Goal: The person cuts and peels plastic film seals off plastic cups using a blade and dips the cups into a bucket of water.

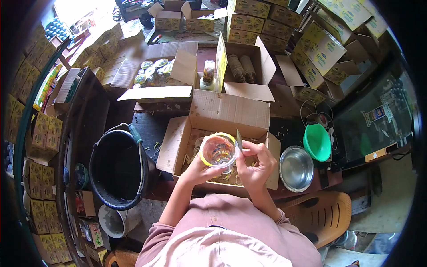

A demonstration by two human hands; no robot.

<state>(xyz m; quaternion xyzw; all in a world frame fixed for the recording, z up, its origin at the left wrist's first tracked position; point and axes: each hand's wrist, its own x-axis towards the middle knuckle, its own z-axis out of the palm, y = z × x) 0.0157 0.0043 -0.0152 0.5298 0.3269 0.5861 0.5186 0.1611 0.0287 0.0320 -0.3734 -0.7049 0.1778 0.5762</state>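
My left hand (195, 171) is wrapped around a clear plastic cup (221, 156) with a yellow rim, its open mouth tilted up toward me. In my right hand (257, 168) a small thin blade (239, 139) is pinched between thumb and fingers, pointing up beside the cup's right edge. Whether the blade touches the rim I cannot tell. Both hands are above an open cardboard box (229, 109), where light scraps and shavings lie. The cup and my hands hide part of the box's inside.
On the left hangs a large black bucket (118, 167); at right are a steel bowl (296, 169) and a green bowl (317, 142). Behind stand a carton of lidded cups (153, 71), a jar (208, 75) and a carton with stacked brown cylinders (242, 69). An orange plastic chair (327, 218) is at lower right.
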